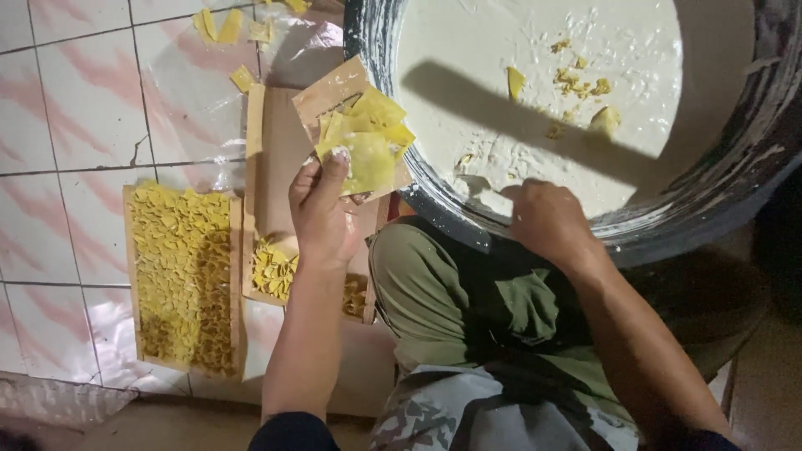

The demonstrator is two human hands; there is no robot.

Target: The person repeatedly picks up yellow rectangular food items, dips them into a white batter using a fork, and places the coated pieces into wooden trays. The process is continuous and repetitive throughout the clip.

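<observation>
My left hand (322, 213) grips a small cardboard piece (332, 92) with several thin yellow square sheets (368, 138) stacked on it, thumb pressing on the top sheet. My right hand (547, 219) rests with curled fingers on the near rim of a large dark basin (735, 175) filled with white liquid (535, 75); whether it holds anything cannot be made out. A few yellow pieces (576, 83) float in the liquid. Below the left hand a cardboard tray (276, 159) holds some yellow pieces (274, 271) at its near end.
A second cardboard tray (238, 276) at the left is packed with several yellow pieces (180, 276). Loose yellow scraps (219, 27) lie on the pink and white tiled floor (75, 125). My knee in green trousers (434, 292) is between the trays and the basin.
</observation>
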